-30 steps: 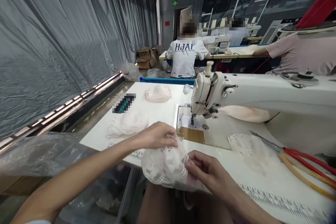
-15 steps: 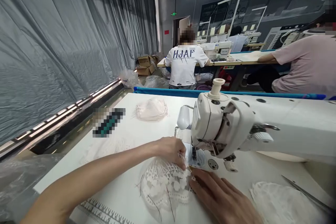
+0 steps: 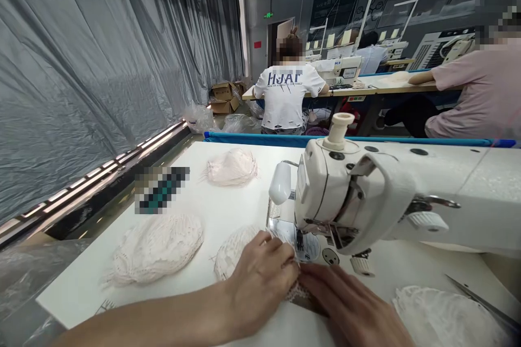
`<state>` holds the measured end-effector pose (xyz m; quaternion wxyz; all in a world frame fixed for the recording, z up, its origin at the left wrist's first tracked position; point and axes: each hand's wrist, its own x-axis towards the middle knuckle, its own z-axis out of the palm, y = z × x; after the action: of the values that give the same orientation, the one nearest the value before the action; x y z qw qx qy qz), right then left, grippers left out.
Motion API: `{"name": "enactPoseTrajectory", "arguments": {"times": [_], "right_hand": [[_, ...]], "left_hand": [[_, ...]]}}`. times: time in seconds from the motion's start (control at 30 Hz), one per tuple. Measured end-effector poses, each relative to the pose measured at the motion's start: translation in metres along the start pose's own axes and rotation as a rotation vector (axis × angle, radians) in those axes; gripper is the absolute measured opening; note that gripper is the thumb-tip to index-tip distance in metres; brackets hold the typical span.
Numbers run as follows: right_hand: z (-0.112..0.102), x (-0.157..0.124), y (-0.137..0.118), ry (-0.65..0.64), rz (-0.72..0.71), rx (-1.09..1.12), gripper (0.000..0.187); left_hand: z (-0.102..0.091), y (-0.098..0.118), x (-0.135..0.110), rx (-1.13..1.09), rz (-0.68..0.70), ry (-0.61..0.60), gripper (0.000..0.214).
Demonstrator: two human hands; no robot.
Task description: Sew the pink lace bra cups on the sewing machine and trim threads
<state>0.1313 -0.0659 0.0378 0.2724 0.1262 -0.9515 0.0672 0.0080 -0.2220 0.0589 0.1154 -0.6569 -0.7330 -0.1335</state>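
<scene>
A white lace piece (image 3: 230, 255) lies on the white table (image 3: 228, 206) just in front of the sewing machine's (image 3: 366, 195) needle. My left hand (image 3: 260, 282) rests palm-down on top of it, fingers together and pressing the lace flat near the needle plate (image 3: 303, 244). My right hand (image 3: 350, 309) lies flat beside it, fingertips on the lace edge right below the presser foot. Most of the lace is hidden under both hands.
Another lace bundle (image 3: 157, 249) sits at the left, a pinkish one (image 3: 232, 167) farther back, and one more (image 3: 439, 320) at the lower right beside scissors (image 3: 476, 298). A blurred dark object (image 3: 160, 190) lies on the table. People sit at benches behind.
My head has come closer to the machine. Both hands brought the lace from the table's near edge up to the needle, and my left hand now covers it flat.
</scene>
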Motion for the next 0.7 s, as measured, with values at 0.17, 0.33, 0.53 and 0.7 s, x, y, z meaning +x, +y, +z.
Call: {"name": "enactPoseTrajectory", "arguments": {"times": [0.17, 0.33, 0.53, 0.7], "right_hand": [[-0.011, -0.01, 0.011, -0.057, 0.13, 0.057, 0.038], [-0.017, -0.001, 0.004, -0.127, -0.017, 0.102, 0.029], [-0.017, 0.001, 0.006, -0.166, -0.095, 0.083, 0.026], [-0.017, -0.002, 0.007, -0.182, -0.071, 0.095, 0.027]], "left_hand": [[0.006, -0.005, -0.004, 0.031, -0.043, 0.045, 0.01], [0.002, -0.004, -0.003, 0.055, -0.045, 0.019, 0.008], [-0.004, 0.002, -0.004, 0.105, -0.031, -0.009, 0.011], [-0.007, 0.005, -0.006, 0.119, -0.008, 0.011, 0.013]]}}
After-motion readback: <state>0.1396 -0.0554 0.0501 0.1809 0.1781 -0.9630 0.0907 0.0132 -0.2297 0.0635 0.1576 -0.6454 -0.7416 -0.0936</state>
